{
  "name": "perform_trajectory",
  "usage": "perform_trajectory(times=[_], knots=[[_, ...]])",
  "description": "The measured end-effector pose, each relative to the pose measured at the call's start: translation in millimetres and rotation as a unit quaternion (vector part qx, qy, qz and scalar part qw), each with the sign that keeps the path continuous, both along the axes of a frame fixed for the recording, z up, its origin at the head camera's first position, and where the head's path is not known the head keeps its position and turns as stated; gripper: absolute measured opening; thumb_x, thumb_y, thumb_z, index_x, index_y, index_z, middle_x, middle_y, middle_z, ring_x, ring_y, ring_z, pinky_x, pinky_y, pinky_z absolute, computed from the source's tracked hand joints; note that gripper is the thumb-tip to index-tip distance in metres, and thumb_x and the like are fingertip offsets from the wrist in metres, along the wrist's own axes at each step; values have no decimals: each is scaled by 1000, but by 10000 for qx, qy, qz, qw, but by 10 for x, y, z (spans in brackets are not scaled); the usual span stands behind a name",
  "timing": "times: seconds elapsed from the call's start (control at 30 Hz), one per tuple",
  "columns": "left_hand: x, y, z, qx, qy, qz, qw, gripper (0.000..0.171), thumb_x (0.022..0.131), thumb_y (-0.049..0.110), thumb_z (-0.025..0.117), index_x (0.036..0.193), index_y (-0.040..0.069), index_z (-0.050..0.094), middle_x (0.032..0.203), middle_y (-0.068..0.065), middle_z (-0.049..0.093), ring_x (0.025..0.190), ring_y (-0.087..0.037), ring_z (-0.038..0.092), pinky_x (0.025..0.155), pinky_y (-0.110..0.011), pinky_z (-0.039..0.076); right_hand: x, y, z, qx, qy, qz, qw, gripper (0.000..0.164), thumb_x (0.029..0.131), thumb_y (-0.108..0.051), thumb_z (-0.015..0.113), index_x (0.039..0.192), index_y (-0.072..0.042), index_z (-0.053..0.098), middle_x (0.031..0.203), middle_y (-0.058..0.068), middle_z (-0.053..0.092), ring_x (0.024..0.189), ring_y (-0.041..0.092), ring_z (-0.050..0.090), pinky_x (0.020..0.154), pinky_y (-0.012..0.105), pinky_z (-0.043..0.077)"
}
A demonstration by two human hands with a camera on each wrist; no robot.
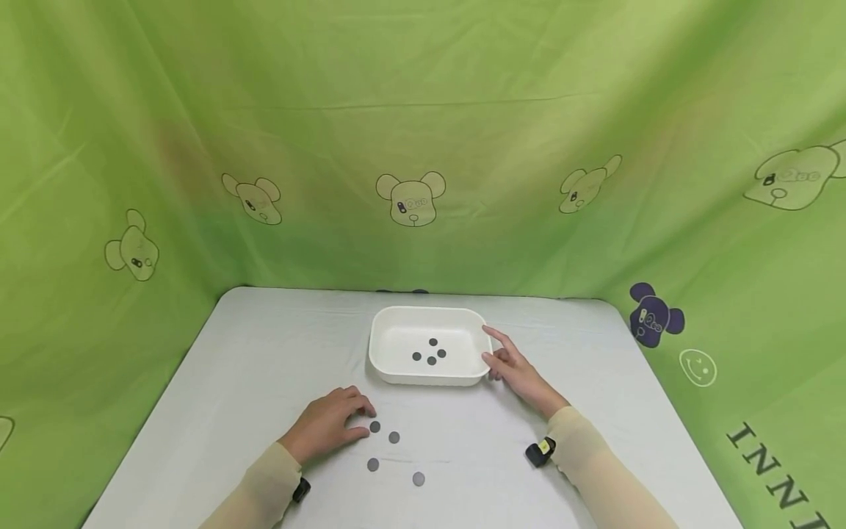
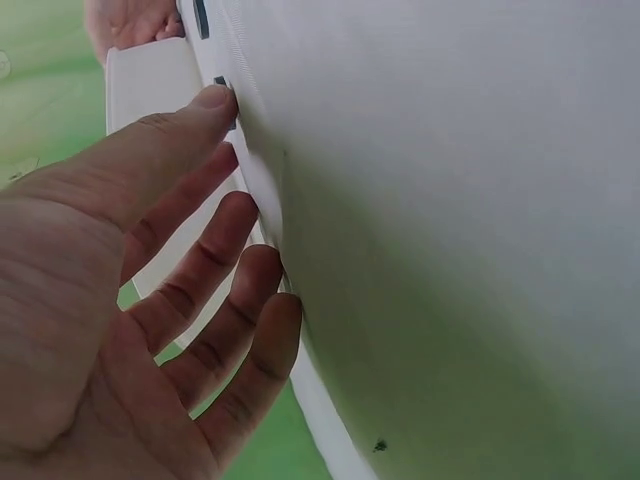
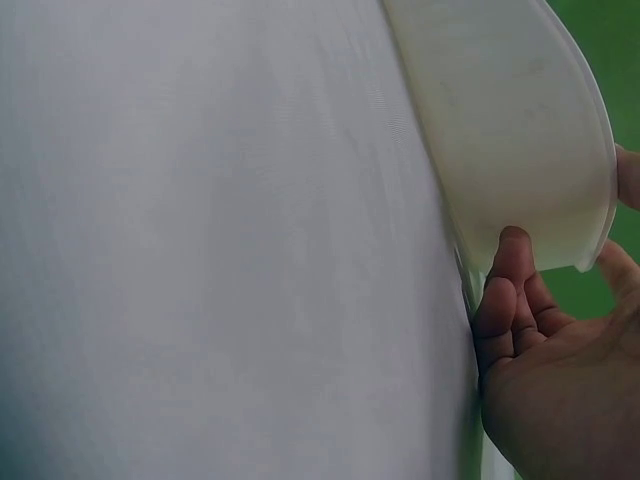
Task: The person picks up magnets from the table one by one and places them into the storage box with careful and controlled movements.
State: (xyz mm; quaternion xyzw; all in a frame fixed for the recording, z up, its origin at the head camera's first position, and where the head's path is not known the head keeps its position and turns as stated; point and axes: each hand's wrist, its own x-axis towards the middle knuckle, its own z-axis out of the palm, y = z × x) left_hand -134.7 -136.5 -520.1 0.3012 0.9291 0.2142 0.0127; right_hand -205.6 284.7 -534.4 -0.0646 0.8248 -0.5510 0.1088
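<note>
Nearest the viewer, two pale sleeves (image 1: 254,488) stretch over a white surface (image 1: 317,330), a black device (image 1: 301,490) on each wrist; four loose discs (image 1: 418,479), dark grey and flat, lie scattered on the surface; beside the farthest of these is the left hand (image 1: 328,424), its grip released, fingers loosely bent and thumb held apart, with that disc at the gap between thumb and forefinger; whether they touch it cannot be told; behind stands a white tray (image 1: 429,380), upright, four more discs (image 1: 432,361) lying close together near the middle of its floor; at its right end the right hand (image 1: 522,375) has its grip grasping the tray, thumb and forefinger at the rim, other fingers curled at the outer wall; beyond the surface hangs a green curtain (image 1: 463,95) printed with outlined bear heads (image 1: 413,204); a dark purple bear (image 1: 649,319) marks its right side.
</note>
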Motion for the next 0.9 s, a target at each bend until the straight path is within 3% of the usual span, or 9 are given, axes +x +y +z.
perform_trajectory(times=[0.7, 0.9], knots=[[-13, 7, 14, -69, -33, -41, 10000, 19, 90, 25, 88, 105, 28, 76, 101, 15, 63, 91, -8, 58, 74, -31, 51, -16, 8, -19, 26, -40, -29, 10000, 69, 113, -36, 59, 172, -31, 22, 103, 17, 65, 93, 29, 62, 86, 37, 48], [-9, 36, 59, -83, -56, -88, 9999, 22, 90, 26, 88, 109, 26, 75, 101, 13, 64, 92, -9, 59, 75, -31, 52, 9, -27, 89, 69, -112, -18, 9999, 68, 114, -30, 57, 172, -25, 21, 103, 21, 64, 95, 34, 62, 86, 39, 48]])
